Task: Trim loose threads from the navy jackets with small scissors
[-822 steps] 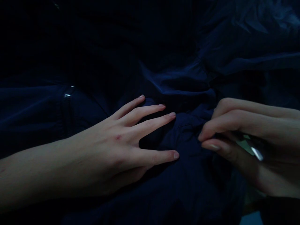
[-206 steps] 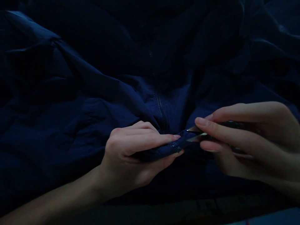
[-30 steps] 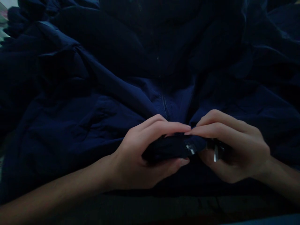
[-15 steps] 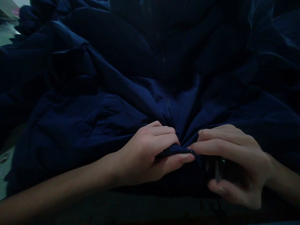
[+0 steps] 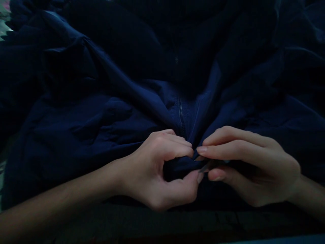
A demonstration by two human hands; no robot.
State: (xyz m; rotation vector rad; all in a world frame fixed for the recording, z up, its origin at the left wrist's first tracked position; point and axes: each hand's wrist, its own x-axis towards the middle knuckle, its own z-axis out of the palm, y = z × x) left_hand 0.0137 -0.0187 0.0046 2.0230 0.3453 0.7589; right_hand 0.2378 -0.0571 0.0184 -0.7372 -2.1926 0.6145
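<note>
A dark navy jacket (image 5: 122, 112) lies spread before me, its front zipper (image 5: 180, 110) running down toward my hands. Fabric at the bottom end of the zipper is gripped by my left hand (image 5: 162, 169), fingers curled over it and thumb below. Close beside it, my right hand (image 5: 248, 166) is closed around small thread snips (image 5: 205, 167). Their dark pointed blades face left, near my left thumb and the gripped cloth. My right palm and fingers hide most of the snips.
Folds of the jacket fill most of the view in dim light. A dark surface edge (image 5: 142, 225) runs along the bottom. A pale, patterned patch (image 5: 3, 23) shows at the upper left.
My right hand has closed up and turned the snips so the blades point at the cloth by my left hand. The left thumb has moved down, away from the curled fingers.
</note>
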